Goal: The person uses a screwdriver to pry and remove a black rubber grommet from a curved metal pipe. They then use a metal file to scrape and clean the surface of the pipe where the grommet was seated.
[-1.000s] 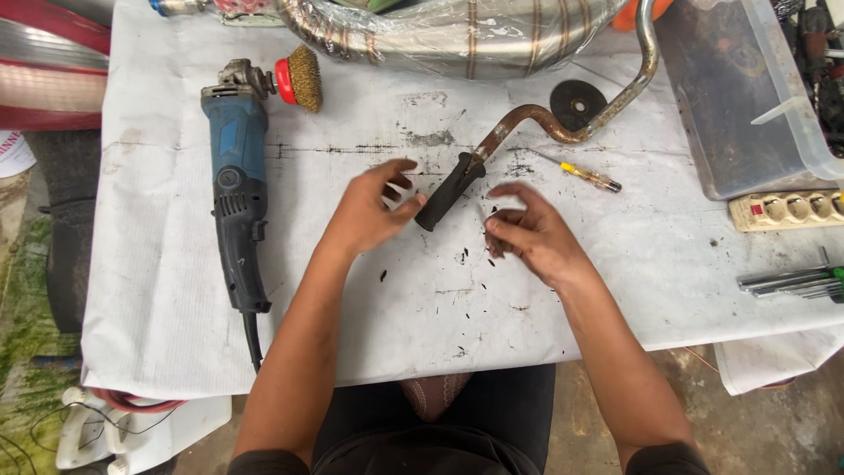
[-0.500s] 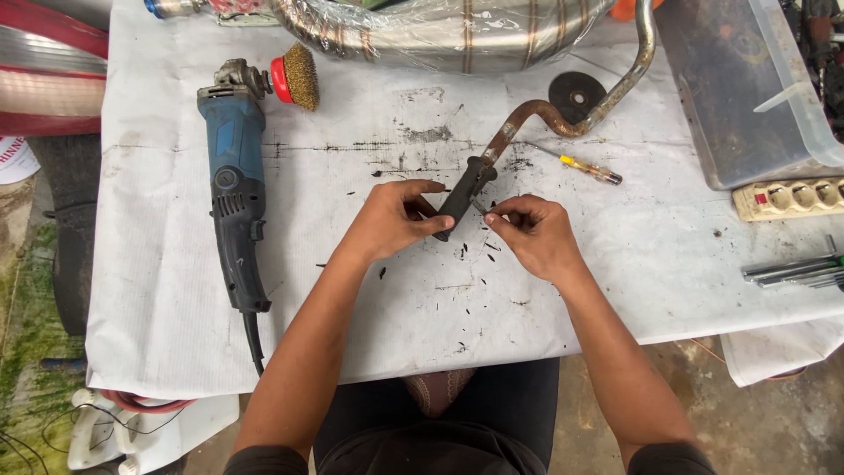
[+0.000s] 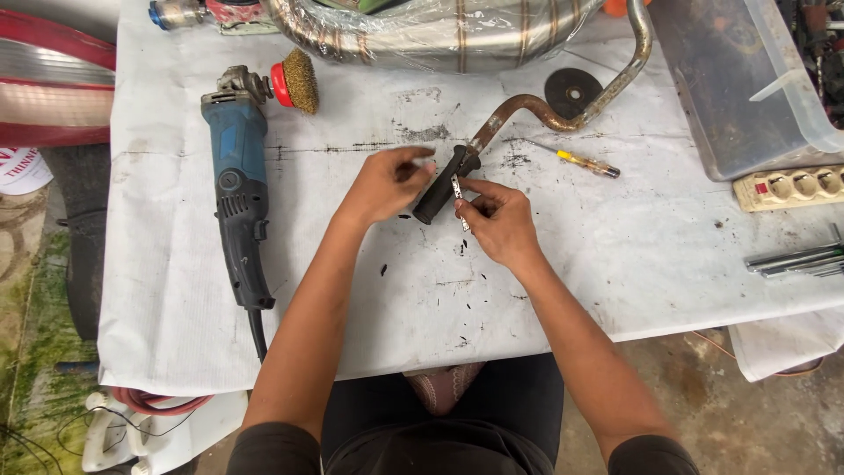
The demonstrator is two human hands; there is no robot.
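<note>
The left hand [image 3: 387,183] pinches the far end of a black rubber grip [image 3: 444,186], where the grip meets a rusty bent bar [image 3: 527,110], steadying it against the counter [image 3: 615,264]. The right hand [image 3: 499,220] is closed on a small blade [image 3: 457,189], whose metal tip lies against the side of the grip, seemingly so that it can cut along the rubber. The grip lies near the middle of the white-covered counter, slanting from near-left to far-right, and the bar curves off toward the far right. Small black scraps [image 3: 466,303] dot the sheet on the near side of the hands. To the left lies a blue angle grinder [image 3: 237,189] with a wire brush wheel [image 3: 297,81] on its far end, well apart from the hands. Just right of the bar rests a yellow-handled screwdriver [image 3: 580,162], with a dark round disc [image 3: 573,91] beyond it. A clear plastic bin [image 3: 747,114] and a power strip [image 3: 791,186] sit at the right edge.
</note>
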